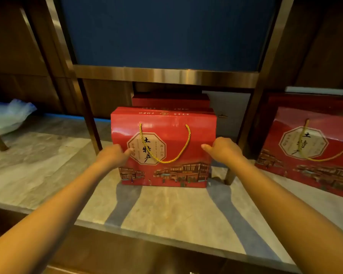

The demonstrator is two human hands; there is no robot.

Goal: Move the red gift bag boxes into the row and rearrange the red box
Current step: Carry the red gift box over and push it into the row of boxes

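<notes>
A red gift bag box (164, 155) with a gold rope handle and an octagonal label stands upright on the marble ledge (162, 210), under the metal frame. My left hand (115, 155) grips its left side, thumb on the front. My right hand (222, 149) grips its right side the same way. Directly behind it stands another red box (170, 100), mostly hidden. A further red gift bag box (309, 147) leans at the right, with its handle hanging down the front.
A brass-coloured frame (164, 75) with slanted legs holds a blue panel (166, 30) above the boxes. A crumpled clear plastic bag (8, 115) lies at the far left. A white box (229, 113) stands behind on the right. Dark wood panelling backs the ledge.
</notes>
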